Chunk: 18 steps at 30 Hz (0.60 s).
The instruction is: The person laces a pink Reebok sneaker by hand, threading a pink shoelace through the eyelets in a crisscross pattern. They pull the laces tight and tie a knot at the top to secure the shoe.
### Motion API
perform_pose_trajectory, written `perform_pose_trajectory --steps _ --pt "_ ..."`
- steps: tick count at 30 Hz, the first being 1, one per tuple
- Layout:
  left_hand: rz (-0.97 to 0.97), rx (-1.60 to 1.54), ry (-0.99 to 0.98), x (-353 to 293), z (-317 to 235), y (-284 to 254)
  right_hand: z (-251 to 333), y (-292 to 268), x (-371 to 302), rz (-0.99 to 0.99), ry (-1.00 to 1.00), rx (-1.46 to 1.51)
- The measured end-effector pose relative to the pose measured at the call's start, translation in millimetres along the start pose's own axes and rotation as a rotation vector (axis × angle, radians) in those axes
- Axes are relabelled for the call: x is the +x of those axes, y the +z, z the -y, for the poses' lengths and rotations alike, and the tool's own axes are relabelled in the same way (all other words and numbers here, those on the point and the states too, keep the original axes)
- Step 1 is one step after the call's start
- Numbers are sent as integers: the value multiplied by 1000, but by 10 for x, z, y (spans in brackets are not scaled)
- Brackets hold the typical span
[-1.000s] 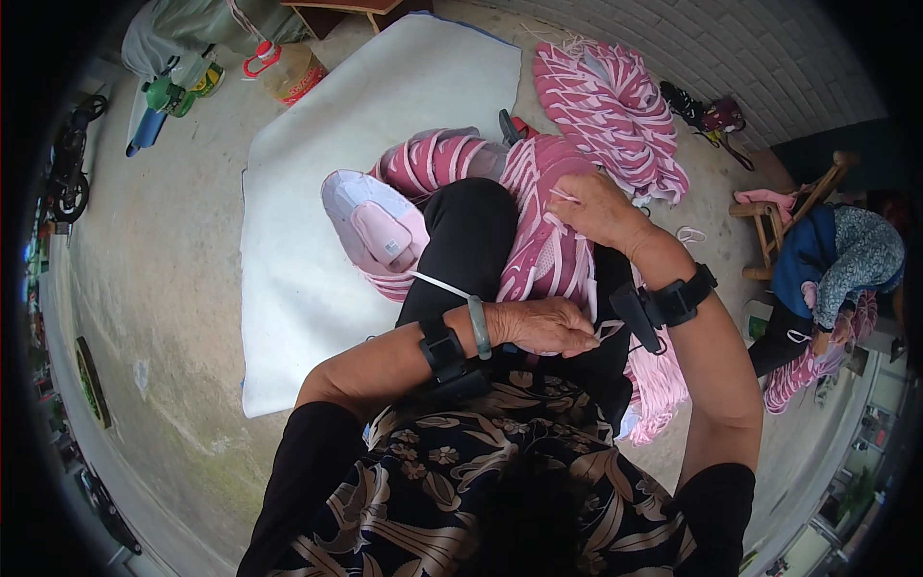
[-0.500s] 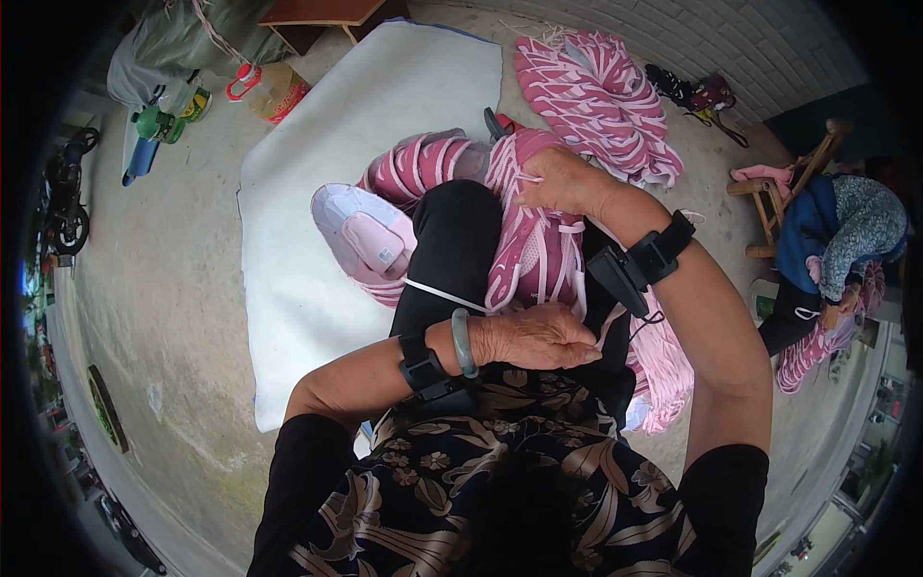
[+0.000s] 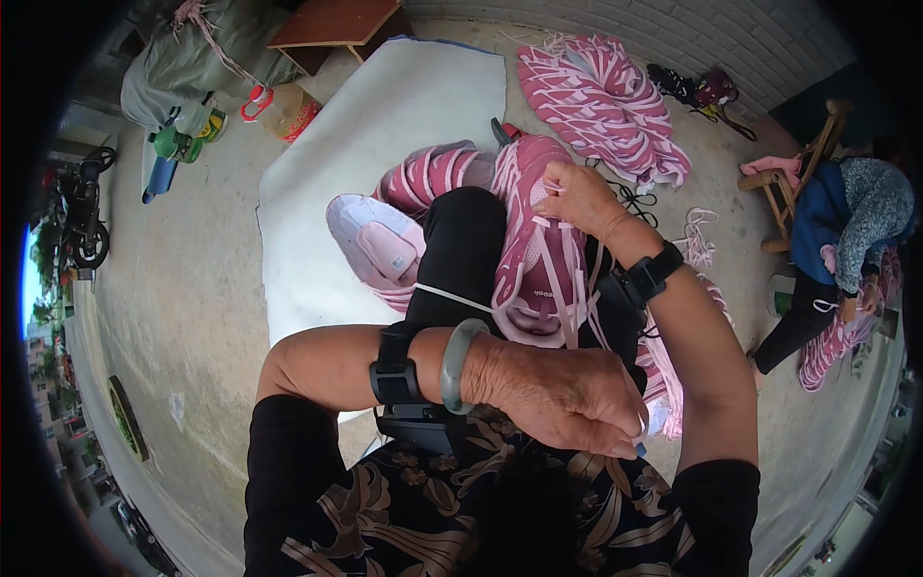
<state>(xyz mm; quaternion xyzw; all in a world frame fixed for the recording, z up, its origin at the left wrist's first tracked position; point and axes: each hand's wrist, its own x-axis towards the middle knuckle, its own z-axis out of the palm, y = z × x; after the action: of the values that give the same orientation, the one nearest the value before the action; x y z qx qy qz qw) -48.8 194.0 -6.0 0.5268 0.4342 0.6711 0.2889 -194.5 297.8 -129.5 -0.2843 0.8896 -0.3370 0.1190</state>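
Note:
A pink shoe upper (image 3: 519, 183) lies across my lap, its toe pointing away and its opening towards me. Pale pink lace (image 3: 551, 274) runs loosely over its tongue. My right hand (image 3: 580, 200) is closed at the upper's right edge, fingertips pinched by the eyelets. What sits between those fingers is too small to make out fully. Nearer to me, my left hand (image 3: 562, 396) is raised with its fingers closed on a lace, whose pale end shows by the fingertips. Left of my knee, more pink uppers (image 3: 385, 245) lie in a curved row.
A white sheet (image 3: 317, 192) covers the ground ahead. Bundled uppers (image 3: 606, 106) lie beyond it, with loose lace (image 3: 700, 236) at the right. Plastic jugs (image 3: 284, 111) and a wooden table (image 3: 336, 29) stand at the back. Another person (image 3: 856, 221) bends over uppers at the right.
My left hand has come up and towards me, to the right, away from the shoe opening. My right hand has shifted from lying over the upper to a pinch at its edge.

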Motion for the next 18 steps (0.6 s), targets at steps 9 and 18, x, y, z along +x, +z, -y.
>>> perform_pose_trajectory --steps 9,18 --pt "-69 505 -115 -45 -166 20 -62 -50 -649 -266 71 510" --pt "-162 671 31 -54 -76 63 301 353 -1318 -298 -369 -392"
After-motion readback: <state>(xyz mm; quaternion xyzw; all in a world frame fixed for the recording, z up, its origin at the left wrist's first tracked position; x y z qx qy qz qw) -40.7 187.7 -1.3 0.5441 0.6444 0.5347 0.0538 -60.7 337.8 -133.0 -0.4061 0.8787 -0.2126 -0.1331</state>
